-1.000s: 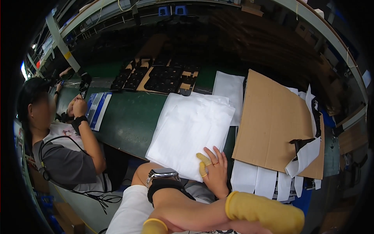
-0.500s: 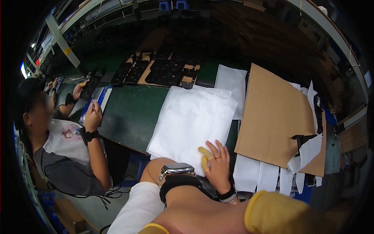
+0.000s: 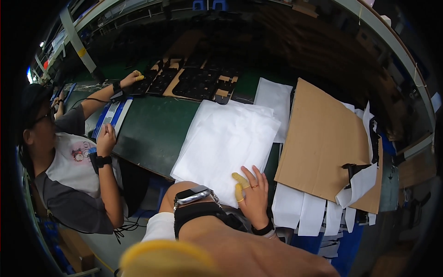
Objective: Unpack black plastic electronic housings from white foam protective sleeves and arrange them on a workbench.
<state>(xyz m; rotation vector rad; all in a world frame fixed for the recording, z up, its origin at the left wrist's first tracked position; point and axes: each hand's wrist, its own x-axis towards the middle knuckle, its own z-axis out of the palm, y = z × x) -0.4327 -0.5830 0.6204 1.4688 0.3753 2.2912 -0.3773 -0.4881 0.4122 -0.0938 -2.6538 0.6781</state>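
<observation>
My right hand (image 3: 253,193) lies with spread fingers over the near right corner of a stack of white sheets (image 3: 228,138). Yellow finger cots cover its thumb and index finger, and a ring sits on another finger. Across the lower middle runs my left forearm (image 3: 203,231), its wrist bearing a silver watch (image 3: 193,195) and a black band by the table's near edge. The fingers of that hand are hidden. Beside the stack on the right, a brown cardboard sheet (image 3: 327,143) rests on white strips (image 3: 288,205).
A co-worker (image 3: 76,161) sits at left, one hand by a blue and white striped item (image 3: 113,117). Flat black parts (image 3: 196,83) on cardboard line the far side of the green table (image 3: 143,134). Another white sheet (image 3: 272,108) lies behind the stack. A metal post (image 3: 78,44) stands far left.
The co-worker's far hand has moved from a black part near the striped item toward the black parts. My right hand stays on the sheets; the view has shifted slightly.
</observation>
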